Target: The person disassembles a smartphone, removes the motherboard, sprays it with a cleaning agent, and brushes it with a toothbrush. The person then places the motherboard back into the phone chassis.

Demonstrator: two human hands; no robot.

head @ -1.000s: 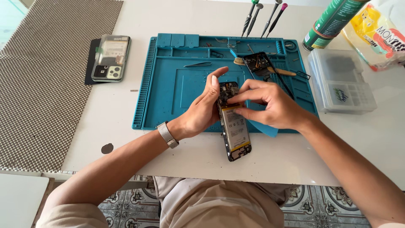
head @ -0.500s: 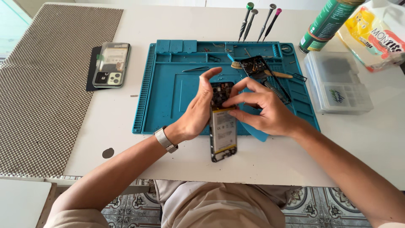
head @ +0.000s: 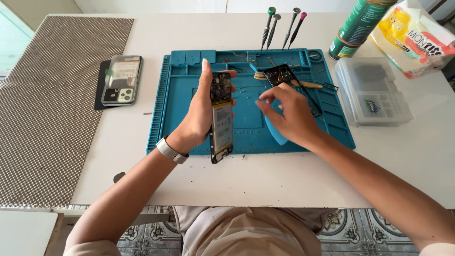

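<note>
A teal rubber work mat (head: pixel 189 102) lies on the white desk (head: pixel 284 175), beside a brown-and-cream dotted mesh mat (head: pixel 47 109), a green cylindrical can (head: pixel 358 26) and a yellow-white plastic packet (head: pixel 410 35).

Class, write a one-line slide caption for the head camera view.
Left hand holds an opened phone above a blue repair mat; right hand hovers open beside it.

We identify a phone repair workbench, blue repair mat (head: pixel 189 118) at centre, precision screwdrivers (head: pixel 283 26) at 12 o'clock, clear parts box (head: pixel 374 95) at 2 o'clock, phone back cover (head: pixel 121 79) at 10 o'clock.
</note>
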